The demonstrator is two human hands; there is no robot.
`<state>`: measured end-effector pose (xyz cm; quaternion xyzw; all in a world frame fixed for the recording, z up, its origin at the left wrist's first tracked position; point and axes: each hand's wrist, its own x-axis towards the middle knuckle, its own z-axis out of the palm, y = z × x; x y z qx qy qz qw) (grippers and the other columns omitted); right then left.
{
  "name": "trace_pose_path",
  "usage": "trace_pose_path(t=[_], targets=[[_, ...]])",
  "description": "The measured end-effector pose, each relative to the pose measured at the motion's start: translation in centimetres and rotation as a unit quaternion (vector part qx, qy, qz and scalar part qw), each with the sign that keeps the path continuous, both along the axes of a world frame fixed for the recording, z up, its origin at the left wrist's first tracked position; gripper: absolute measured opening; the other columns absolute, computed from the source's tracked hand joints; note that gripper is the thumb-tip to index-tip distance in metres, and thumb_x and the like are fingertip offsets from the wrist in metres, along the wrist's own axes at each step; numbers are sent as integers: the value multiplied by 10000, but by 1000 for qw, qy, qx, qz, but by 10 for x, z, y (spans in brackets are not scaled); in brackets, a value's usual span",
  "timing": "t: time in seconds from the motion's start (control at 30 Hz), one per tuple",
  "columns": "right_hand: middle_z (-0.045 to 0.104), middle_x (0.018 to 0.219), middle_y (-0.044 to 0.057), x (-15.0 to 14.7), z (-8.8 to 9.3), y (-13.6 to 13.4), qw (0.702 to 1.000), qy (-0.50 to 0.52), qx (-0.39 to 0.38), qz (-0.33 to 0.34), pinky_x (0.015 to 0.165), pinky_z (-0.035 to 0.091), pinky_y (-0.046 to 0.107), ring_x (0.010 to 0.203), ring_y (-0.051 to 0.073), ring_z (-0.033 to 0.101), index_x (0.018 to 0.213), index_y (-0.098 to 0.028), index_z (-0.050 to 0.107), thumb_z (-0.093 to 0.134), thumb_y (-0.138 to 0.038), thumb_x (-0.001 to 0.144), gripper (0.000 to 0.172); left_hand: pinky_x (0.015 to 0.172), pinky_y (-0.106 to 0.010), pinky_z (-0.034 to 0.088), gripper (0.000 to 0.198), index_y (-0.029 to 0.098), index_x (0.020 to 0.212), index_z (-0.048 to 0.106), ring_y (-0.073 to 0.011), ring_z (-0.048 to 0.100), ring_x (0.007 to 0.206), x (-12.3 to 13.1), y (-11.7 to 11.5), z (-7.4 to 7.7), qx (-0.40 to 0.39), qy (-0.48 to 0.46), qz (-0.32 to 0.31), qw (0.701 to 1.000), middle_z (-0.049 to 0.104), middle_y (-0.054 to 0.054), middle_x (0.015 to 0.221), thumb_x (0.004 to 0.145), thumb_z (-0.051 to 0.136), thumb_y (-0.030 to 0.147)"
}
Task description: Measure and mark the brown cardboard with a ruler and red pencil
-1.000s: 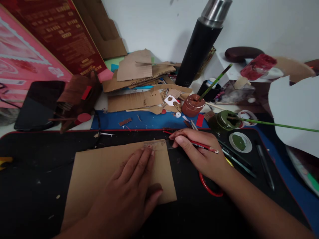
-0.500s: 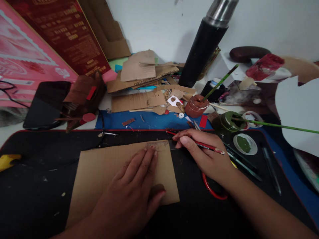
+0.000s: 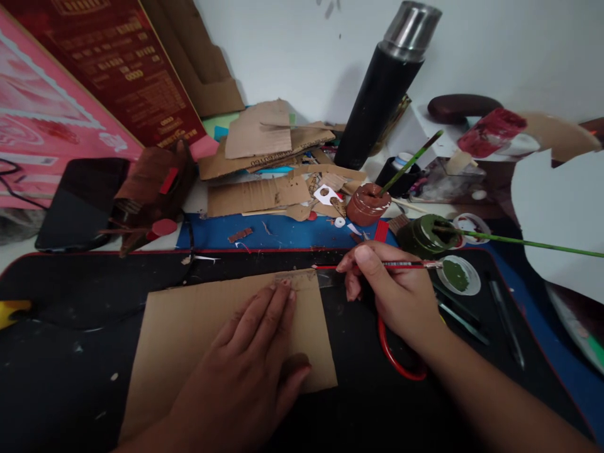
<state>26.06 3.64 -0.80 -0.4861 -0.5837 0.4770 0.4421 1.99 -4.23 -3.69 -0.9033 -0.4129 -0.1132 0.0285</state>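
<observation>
My left hand [image 3: 250,352] lies flat with fingers stretched over a rectangular piece of brown cardboard [image 3: 179,333]. Under its fingertips, near the far right corner, a clear strip [image 3: 309,279] reaches past the cardboard's edge; I cannot tell what it is. Just right of that corner, my right hand [image 3: 401,296] is closed around a red pencil [image 3: 401,264]. The pencil is nearly level, its tip pointing left at the cardboard's far corner. Partly under my right hand are scissors with a red handle [image 3: 391,358].
Behind the black mat stand a brown paint jar [image 3: 368,204], a green paint jar [image 3: 425,236] and a black flask [image 3: 380,94]. Cardboard scraps [image 3: 259,195] are piled at the back. A lid with green paint [image 3: 460,275] and a pen [image 3: 507,324] lie at right.
My right hand has turned the pencil from a slant to nearly level, its tip now close to the cardboard's corner. My left hand stays pressed on the cardboard. The view has shifted slightly.
</observation>
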Motion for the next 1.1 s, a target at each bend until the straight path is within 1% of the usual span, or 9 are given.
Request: trace_pose_path(t=[0.1, 0.27, 0.4, 0.7, 1.1], targets=[[652, 564, -18, -1, 1, 2, 1000, -3, -7, -9, 534, 482, 274, 504, 134, 607, 835, -196, 760, 614, -478, 1103, 416, 1197, -482, 360, 659, -15, 1580, 469, -394, 504, 1471, 0, 0, 0, 1, 3, -1, 1000, 496, -236, 1652, 1136, 360, 460], [638, 550, -25, -1, 1, 2, 1000, -9, -12, -11, 533, 466, 272, 497, 129, 602, 820, -204, 747, 609, -488, 1103, 424, 1208, -481, 328, 675, -24, 1578, 466, -399, 493, 1476, -1, 0, -2, 6, 3, -7, 1000, 485, -244, 1656, 1143, 343, 477], [645, 550, -23, -2, 1, 1, 999, -29, -22, -10, 553, 465, 276, 504, 128, 610, 807, -201, 736, 589, -483, 1111, 440, 1200, -484, 326, 674, -18, 1587, 455, -399, 491, 1472, -1, 0, -2, 4, 5, -4, 1000, 487, -238, 1657, 1145, 331, 475], [646, 542, -28, -2, 0, 2, 998, -56, -11, -3, 552, 449, 280, 508, 129, 607, 799, -213, 732, 577, -460, 1117, 431, 1216, -483, 310, 693, -16, 1595, 442, -400, 487, 1478, -2, 0, -3, 1, 9, -6, 1000, 467, -240, 1671, 1139, 340, 495], [633, 552, -31, -1, 0, 2, 999, -50, -18, 3, 570, 465, 285, 521, 133, 600, 819, -204, 742, 580, -453, 1112, 417, 1204, -472, 366, 685, 0, 1615, 430, -386, 473, 1504, -2, -1, -3, 4, -1, -1, 1000, 488, -217, 1665, 1137, 351, 485]])
